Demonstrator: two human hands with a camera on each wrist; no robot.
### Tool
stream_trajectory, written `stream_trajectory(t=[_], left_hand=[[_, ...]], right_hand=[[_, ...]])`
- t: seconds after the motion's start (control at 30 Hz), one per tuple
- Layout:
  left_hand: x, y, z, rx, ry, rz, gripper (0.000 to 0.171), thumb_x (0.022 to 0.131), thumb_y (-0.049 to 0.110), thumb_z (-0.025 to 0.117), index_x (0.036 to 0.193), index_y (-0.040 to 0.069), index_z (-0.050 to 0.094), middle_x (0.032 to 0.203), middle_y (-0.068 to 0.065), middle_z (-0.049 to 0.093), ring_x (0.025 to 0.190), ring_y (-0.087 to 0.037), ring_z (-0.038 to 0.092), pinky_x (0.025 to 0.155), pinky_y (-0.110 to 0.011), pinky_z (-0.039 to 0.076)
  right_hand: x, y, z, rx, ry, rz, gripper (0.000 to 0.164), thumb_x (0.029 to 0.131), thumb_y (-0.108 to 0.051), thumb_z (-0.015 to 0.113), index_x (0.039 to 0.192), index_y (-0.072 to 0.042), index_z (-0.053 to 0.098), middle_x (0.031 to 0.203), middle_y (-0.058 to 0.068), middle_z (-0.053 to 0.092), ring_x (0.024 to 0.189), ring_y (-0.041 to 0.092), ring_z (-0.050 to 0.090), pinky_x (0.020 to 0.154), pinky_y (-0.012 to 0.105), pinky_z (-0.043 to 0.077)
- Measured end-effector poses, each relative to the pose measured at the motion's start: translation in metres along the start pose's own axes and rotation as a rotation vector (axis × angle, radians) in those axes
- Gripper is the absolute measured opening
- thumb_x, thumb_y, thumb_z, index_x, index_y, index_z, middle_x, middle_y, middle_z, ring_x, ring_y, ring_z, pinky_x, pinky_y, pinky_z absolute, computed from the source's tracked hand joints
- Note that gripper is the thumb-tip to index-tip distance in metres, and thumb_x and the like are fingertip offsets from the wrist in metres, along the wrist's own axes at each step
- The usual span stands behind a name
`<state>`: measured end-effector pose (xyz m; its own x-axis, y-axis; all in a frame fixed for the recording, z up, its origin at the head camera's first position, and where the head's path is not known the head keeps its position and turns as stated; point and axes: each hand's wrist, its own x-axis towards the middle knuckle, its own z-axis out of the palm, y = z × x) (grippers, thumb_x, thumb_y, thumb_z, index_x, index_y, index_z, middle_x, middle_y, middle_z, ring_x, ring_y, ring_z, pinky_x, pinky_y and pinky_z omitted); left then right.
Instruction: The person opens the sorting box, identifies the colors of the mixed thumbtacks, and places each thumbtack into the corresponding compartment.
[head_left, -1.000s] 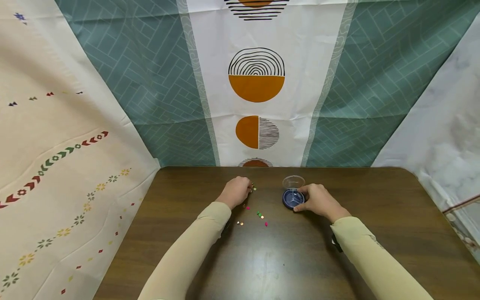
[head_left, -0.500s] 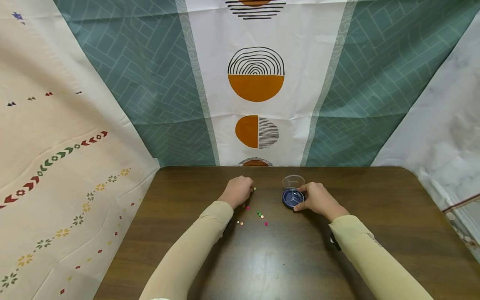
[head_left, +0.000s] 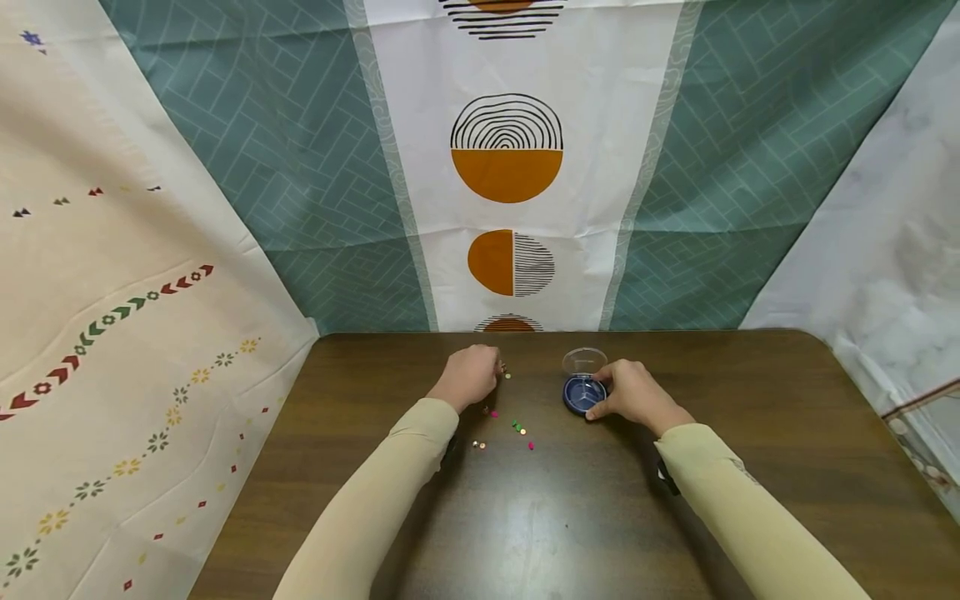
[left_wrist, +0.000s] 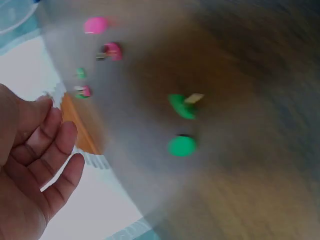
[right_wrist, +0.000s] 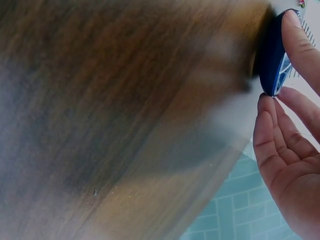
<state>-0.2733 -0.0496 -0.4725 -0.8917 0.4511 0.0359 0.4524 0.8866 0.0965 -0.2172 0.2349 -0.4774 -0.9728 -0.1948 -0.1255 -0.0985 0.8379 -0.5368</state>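
Observation:
My right hand (head_left: 637, 393) grips the side of a small round blue case (head_left: 579, 402), thumb at its near edge and fingers near its hinge. The case's clear lid (head_left: 585, 361) stands raised, and dividers show inside. In the right wrist view, the blue case (right_wrist: 272, 55) sits between thumb and fingertips. My left hand (head_left: 471, 375) is over the table beside a few small thumbtacks (head_left: 507, 376). In the left wrist view, the left hand's fingers (left_wrist: 65, 137) are bent, with the thumb tip close to the index finger; I cannot tell whether anything is pinched there.
Pink, green and gold-coloured thumbtacks lie scattered on the brown wooden table (head_left: 600, 517), among them a green thumbtack (left_wrist: 182, 146) and a pink thumbtack (head_left: 531, 446). A patterned curtain (head_left: 510, 267) hangs behind the table's far edge. Pale cloth (head_left: 150, 375) hangs at the left.
My left hand shifted slightly right over the far thumbtacks, then back left, uncovering them again. The right hand stays on the case. The head view has shifted slightly.

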Motion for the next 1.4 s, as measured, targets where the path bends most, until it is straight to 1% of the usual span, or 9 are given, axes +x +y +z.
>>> stream_trajectory(t=[0.13,0.27,0.4,0.53,0.67,0.83,1.0,1.23,1.4], left_hand=[[0.002,0.008,-0.013,-0.086,0.063,-0.01,0.013,0.093,0.019,0.051,0.085,0.017,0.061,0.082,0.006,0.059,0.073,-0.009,0.055,0.064,-0.029,0.048],[0.003,0.021,-0.022,-0.246,0.111,-0.026,0.017,0.098,0.025,0.047,0.093,0.017,0.061,0.088,0.007,0.061,0.075,-0.009,0.057,0.068,-0.03,0.048],[0.004,0.034,-0.021,-0.405,0.175,-0.054,0.018,0.099,0.027,0.045,0.094,0.018,0.06,0.085,0.007,0.059,0.071,-0.01,0.054,0.068,-0.029,0.046],[0.005,0.046,-0.013,-0.473,0.229,-0.079,0.018,0.099,0.029,0.045,0.093,0.02,0.06,0.079,0.007,0.055,0.073,-0.013,0.052,0.069,-0.03,0.045],[0.007,0.058,-0.004,-0.463,0.215,-0.088,0.018,0.099,0.031,0.045,0.093,0.022,0.059,0.079,0.008,0.055,0.074,-0.012,0.052,0.071,-0.03,0.045],[0.01,0.073,0.005,-0.432,0.181,-0.058,0.021,0.099,0.032,0.044,0.096,0.022,0.062,0.078,0.01,0.058,0.068,-0.01,0.053,0.067,-0.028,0.045],[0.013,0.086,0.012,-0.394,0.159,-0.028,0.019,0.098,0.03,0.046,0.096,0.023,0.063,0.085,0.011,0.063,0.074,-0.006,0.057,0.071,-0.028,0.048],[0.017,0.096,0.019,-0.36,0.113,0.019,0.015,0.095,0.029,0.052,0.092,0.023,0.066,0.084,0.012,0.064,0.076,-0.005,0.059,0.071,-0.027,0.049],[0.021,0.1,0.023,-0.286,0.093,0.072,0.016,0.094,0.031,0.055,0.092,0.024,0.069,0.086,0.013,0.067,0.082,-0.007,0.062,0.075,-0.031,0.05]], right_hand=[[0.0,0.002,0.0,0.008,-0.001,0.016,0.075,0.054,-0.038,0.089,0.115,-0.003,0.066,0.113,0.015,0.067,0.102,0.027,0.061,0.088,0.044,0.05],[0.0,0.003,0.0,0.014,-0.004,0.024,0.074,0.054,-0.038,0.089,0.115,-0.003,0.066,0.113,0.014,0.067,0.102,0.026,0.061,0.088,0.044,0.05],[-0.001,0.003,0.002,0.03,-0.014,0.033,0.074,0.054,-0.037,0.089,0.116,-0.004,0.065,0.114,0.015,0.066,0.102,0.026,0.061,0.088,0.044,0.05],[-0.002,0.003,0.004,0.03,-0.017,0.041,0.074,0.053,-0.037,0.089,0.115,-0.004,0.066,0.113,0.014,0.067,0.1,0.024,0.062,0.087,0.043,0.05],[-0.001,0.004,0.004,0.017,-0.008,0.043,0.075,0.05,-0.039,0.09,0.113,-0.004,0.067,0.109,0.012,0.069,0.095,0.021,0.062,0.085,0.041,0.051],[0.0,0.004,0.004,0.011,0.014,0.037,0.075,0.048,-0.04,0.091,0.11,-0.004,0.069,0.107,0.012,0.07,0.095,0.021,0.063,0.085,0.041,0.051],[0.0,0.002,0.003,0.012,0.022,0.031,0.075,0.049,-0.04,0.091,0.11,-0.003,0.069,0.107,0.012,0.07,0.096,0.022,0.063,0.084,0.041,0.051],[0.0,-0.001,0.001,0.008,0.021,0.032,0.073,0.05,-0.039,0.091,0.11,-0.004,0.069,0.107,0.01,0.07,0.094,0.02,0.063,0.082,0.038,0.051],[-0.001,-0.001,-0.001,0.001,0.027,0.022,0.072,0.049,-0.038,0.091,0.109,-0.003,0.069,0.103,0.01,0.071,0.09,0.019,0.063,0.08,0.038,0.051]])
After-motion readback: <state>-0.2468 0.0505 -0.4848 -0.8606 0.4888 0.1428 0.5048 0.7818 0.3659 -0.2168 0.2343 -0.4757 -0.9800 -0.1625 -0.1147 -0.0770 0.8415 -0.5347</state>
